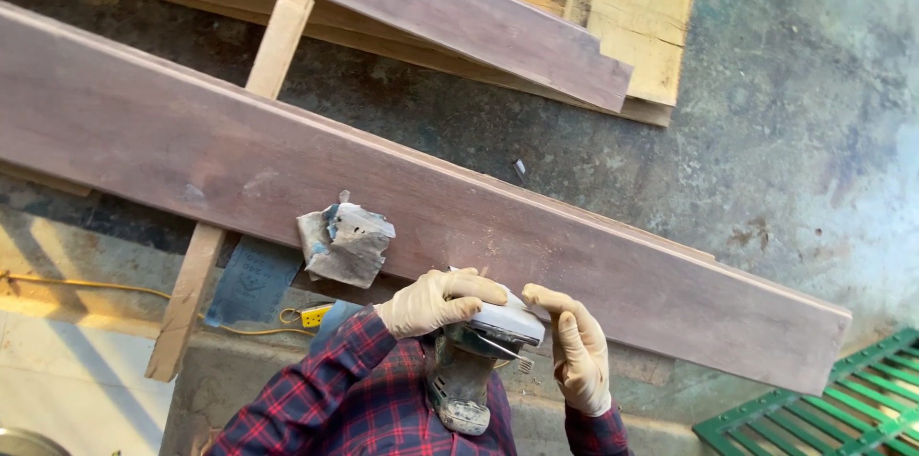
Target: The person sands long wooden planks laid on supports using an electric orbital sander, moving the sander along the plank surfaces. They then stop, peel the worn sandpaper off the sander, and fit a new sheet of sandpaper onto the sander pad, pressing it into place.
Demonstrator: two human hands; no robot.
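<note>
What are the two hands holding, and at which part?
Both hold a power sander on the long board: left hand over its top front, right hand on its side.

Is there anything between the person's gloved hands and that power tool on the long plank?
Nothing visible. The left hand rests on top of the power tool, and the right hand touches its side. A crumpled grey scrap lies on the long plank, off to one side.

The long plank (412, 198) is matt, smooth reddish-brown wood; the batten (191, 293) under it is pale raw wood. Cream rubbery gloves cover the hands, left (436, 301) and right (577, 346). The power tool (483, 336) looks like dusty grey plastic, perhaps metal. The floor (785, 102) is rough stained concrete.
</note>
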